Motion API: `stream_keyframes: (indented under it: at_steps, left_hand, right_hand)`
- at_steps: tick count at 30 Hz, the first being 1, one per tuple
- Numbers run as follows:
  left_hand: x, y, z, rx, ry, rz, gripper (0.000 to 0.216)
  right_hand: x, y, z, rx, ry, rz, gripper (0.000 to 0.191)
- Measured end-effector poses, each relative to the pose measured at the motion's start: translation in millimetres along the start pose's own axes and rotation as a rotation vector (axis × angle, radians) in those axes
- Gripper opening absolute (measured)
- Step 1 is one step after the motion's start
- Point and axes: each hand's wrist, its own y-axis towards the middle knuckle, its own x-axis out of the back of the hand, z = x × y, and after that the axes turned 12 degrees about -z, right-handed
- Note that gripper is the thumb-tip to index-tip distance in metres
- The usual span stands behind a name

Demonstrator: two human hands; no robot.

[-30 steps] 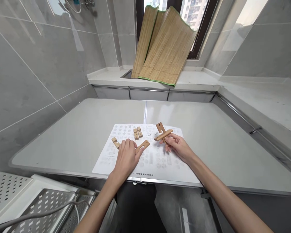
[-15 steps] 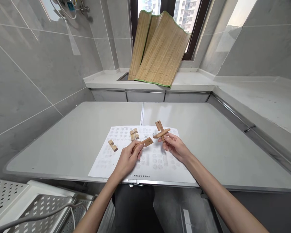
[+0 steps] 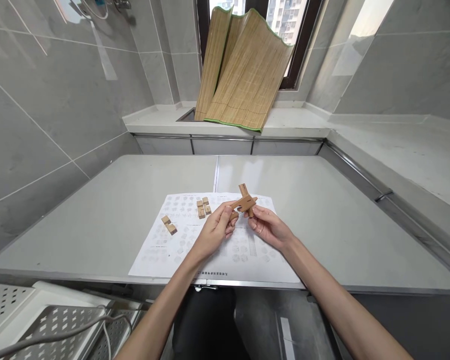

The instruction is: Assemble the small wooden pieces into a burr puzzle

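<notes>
Above the printed sheet, my left hand (image 3: 218, 224) is closed on a flat notched wooden puzzle piece (image 3: 243, 203). That piece meets the crossed wooden pieces (image 3: 243, 189) pinched in my right hand (image 3: 269, 225); whether they interlock I cannot tell. My fingers hide parts of both. Left of my left hand, two notched wooden blocks (image 3: 201, 209) stand side by side on the printed sheet (image 3: 153, 255). Another notched block (image 3: 169, 225) lies farther left, near the sheet's edge.
The sheet rests on a pale folding table (image 3: 341, 225) with a centre seam. Behind it is a white ledge (image 3: 296, 119) with a bamboo mat (image 3: 251, 70) leaning at the window. A perforated white rack (image 3: 56, 320) with a grey cable (image 3: 75, 327) stands at lower left.
My left hand has moved right and up, bringing its flat piece against the crossed pieces in my right hand. The view has shifted slightly.
</notes>
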Motion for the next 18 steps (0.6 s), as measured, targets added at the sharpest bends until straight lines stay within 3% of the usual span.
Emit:
stream_keyframes:
  at_steps: [12, 18]
  left_hand:
    - [-2.8, 7.0, 6.1, 0.07, -0.045, 0.016, 0.063]
    - [0.7, 11.1, 7.9, 0.011, 0.018, -0.054, 0.057]
  right_hand:
    - [1.2, 1.5, -3.4, -0.057, 0.029, 0.015, 0.025]
    - [-2.2, -0.7, -0.1, -0.085, 0.051, 0.041, 0.024]
